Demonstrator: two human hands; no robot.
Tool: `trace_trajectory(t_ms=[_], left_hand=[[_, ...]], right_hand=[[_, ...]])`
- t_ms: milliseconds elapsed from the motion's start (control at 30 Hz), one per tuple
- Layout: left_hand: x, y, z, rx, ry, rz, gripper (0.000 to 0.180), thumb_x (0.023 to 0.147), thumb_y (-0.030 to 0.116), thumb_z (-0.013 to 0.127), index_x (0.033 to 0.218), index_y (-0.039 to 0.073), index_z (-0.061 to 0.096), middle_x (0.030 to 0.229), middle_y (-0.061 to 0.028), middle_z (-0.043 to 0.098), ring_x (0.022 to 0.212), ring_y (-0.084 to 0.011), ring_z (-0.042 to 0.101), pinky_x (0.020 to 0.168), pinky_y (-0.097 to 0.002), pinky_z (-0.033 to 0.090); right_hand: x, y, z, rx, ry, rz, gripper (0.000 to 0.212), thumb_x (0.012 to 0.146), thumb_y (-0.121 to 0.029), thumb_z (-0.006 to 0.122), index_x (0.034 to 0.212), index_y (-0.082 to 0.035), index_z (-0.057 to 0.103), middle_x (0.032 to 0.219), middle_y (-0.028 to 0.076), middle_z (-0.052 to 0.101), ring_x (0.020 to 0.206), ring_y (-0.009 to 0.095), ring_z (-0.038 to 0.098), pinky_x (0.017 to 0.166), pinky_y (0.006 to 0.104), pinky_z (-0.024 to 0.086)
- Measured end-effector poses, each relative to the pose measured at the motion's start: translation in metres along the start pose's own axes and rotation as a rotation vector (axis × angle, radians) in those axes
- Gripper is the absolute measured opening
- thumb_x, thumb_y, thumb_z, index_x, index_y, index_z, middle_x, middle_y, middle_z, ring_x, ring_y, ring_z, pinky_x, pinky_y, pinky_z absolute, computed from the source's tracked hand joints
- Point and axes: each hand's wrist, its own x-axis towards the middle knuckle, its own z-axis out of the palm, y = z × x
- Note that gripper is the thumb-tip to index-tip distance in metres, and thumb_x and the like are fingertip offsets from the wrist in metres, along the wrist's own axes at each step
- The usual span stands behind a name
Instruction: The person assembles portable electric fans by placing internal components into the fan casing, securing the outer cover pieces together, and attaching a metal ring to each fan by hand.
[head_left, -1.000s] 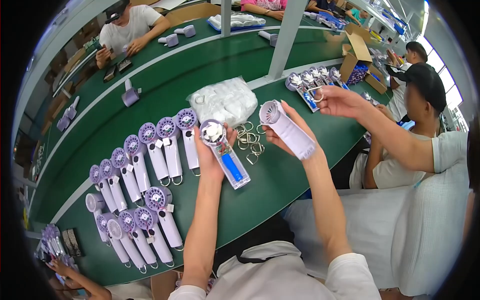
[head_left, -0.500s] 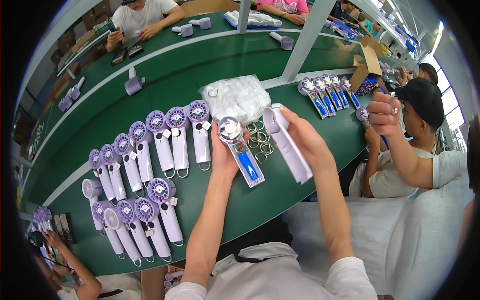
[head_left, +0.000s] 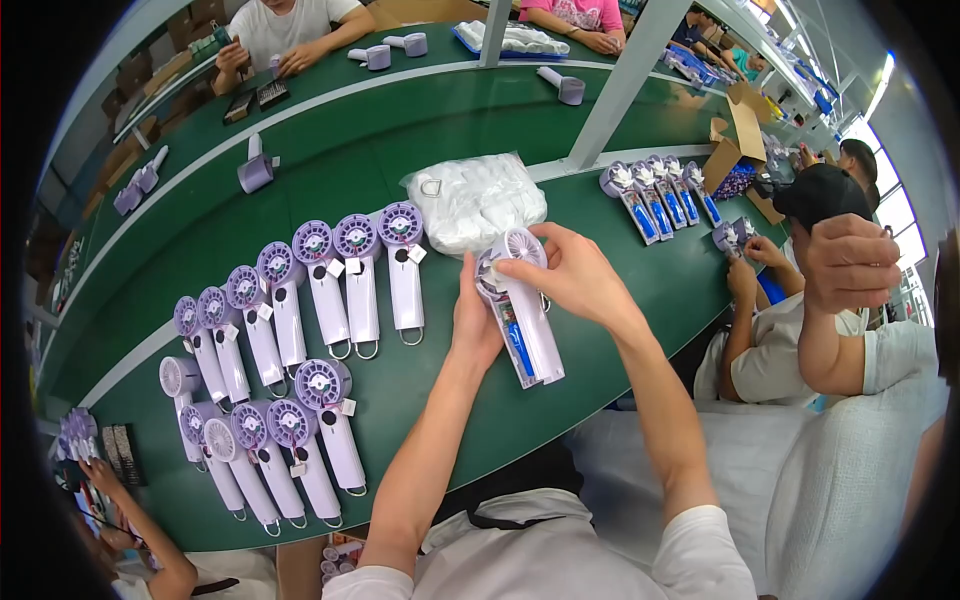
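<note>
Both hands are closed on one handheld fan [head_left: 522,318] over the green table [head_left: 420,390]: left hand [head_left: 474,322] is wrapped along its left side, right hand [head_left: 563,275] is pressed on the round head. Finished purple fans [head_left: 345,290] are lined up to the left; a white bag [head_left: 478,200] is seen just behind.

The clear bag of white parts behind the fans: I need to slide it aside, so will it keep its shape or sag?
The bag looks soft and lumpy, so it would probably sag and shift. Its thin plastic looks slick on the green table, so it should slide easily. It seems light for its bulk.
</note>
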Motion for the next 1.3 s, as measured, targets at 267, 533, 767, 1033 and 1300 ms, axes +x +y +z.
trace_trajectory(t_ms=[267,533,767,1033,1300], left_hand=[[0.001,0.005,0.003,-0.017,0.075,0.010,0.059,0.100,0.054,0.033,0.132,0.006,0.047,0.126,-0.0100,0.057,0.116,-0.0223,0.056,0.100,-0.0398,0.045],[0.004,0.006,0.002,0.001,0.119,0.036,0.058,0.099,0.054,0.037,0.127,0.005,0.050,0.120,-0.0096,0.059,0.111,-0.0216,0.058,0.097,-0.0389,0.047],[-0.001,-0.002,-0.006,-0.042,0.124,0.083,0.063,0.098,0.058,0.034,0.128,0.005,0.050,0.122,-0.0103,0.058,0.113,-0.0226,0.057,0.099,-0.0393,0.046],[0.004,-0.013,-0.018,-0.087,0.189,0.083,0.051,0.099,0.052,0.041,0.121,0.009,0.055,0.115,-0.0065,0.062,0.108,-0.0203,0.058,0.096,-0.0383,0.045],[0.004,0.008,-0.013,-0.100,0.168,0.010,0.061,0.097,0.057,0.038,0.132,0.008,0.047,0.132,-0.0100,0.054,0.121,-0.0249,0.052,0.105,-0.0424,0.040]], right_hand=[[0.012,0.009,0.019,-0.218,0.078,-0.142,0.062,0.071,-0.041,0.078,0.108,0.006,0.064,0.090,0.016,0.067,0.075,0.023,0.066,0.068,0.0342,0.053],[0.012,-0.008,0.013,-0.233,-0.073,-0.040,0.075,0.071,-0.045,0.077,0.121,0.007,0.056,0.114,0.023,0.062,0.102,0.033,0.064,0.087,0.0408,0.051],[0.006,-0.005,0.018,-0.253,-0.067,-0.131,0.068,0.071,-0.041,0.079,0.116,0.006,0.058,0.106,0.023,0.063,0.092,0.036,0.065,0.079,0.0418,0.053],[0.012,0.020,0.033,-0.328,-0.015,-0.263,0.059,0.071,-0.039,0.078,0.105,0.005,0.060,0.100,0.025,0.062,0.092,0.039,0.063,0.080,0.0441,0.051],[0.027,0.017,0.044,-0.318,-0.101,-0.223,0.066,0.072,-0.040,0.077,0.110,0.010,0.054,0.101,0.030,0.057,0.094,0.044,0.061,0.083,0.0461,0.051]])
